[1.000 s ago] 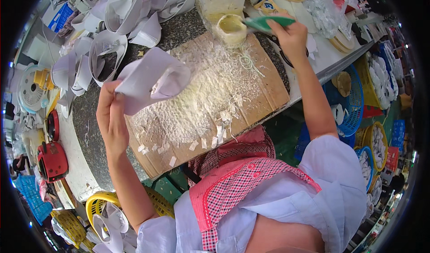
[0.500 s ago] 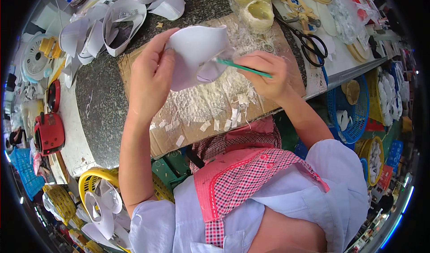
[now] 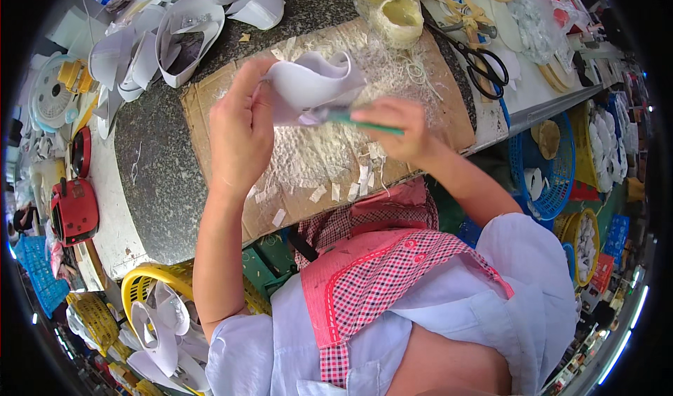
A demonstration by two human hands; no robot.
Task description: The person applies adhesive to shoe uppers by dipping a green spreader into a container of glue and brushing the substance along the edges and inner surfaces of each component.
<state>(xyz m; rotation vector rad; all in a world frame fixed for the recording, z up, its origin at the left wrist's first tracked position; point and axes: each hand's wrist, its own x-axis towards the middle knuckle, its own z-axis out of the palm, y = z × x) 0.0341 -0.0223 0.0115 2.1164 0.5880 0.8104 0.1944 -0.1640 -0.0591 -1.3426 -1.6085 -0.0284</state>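
Observation:
My left hand (image 3: 242, 133) is closed on the left edge of a white shoe upper (image 3: 305, 86), holding it tilted above a glue-crusted cardboard sheet (image 3: 210, 98). In my right hand (image 3: 403, 124) is a thin brush with a green handle (image 3: 382, 126). Its head points left and meets the lower edge of the upper; the tip is blurred by motion. Small white paper scraps (image 3: 363, 180) lie along the cardboard's front edge. A crusted pot (image 3: 401, 18) with yellowish glue stands at its far right corner.
More white shoe uppers (image 3: 188, 42) pile up at the far left of the stone slab (image 3: 158, 185). Black-handled scissors (image 3: 487, 72) lie at the right. A red box-shaped device (image 3: 74, 212) sits at left. Below, a yellow basket (image 3: 137, 284) holds uppers; a blue basket (image 3: 561, 178) stands at right.
The shoe upper has turned in my left hand, so its hollow top edge shows more. My right hand has moved slightly left and down with the brush.

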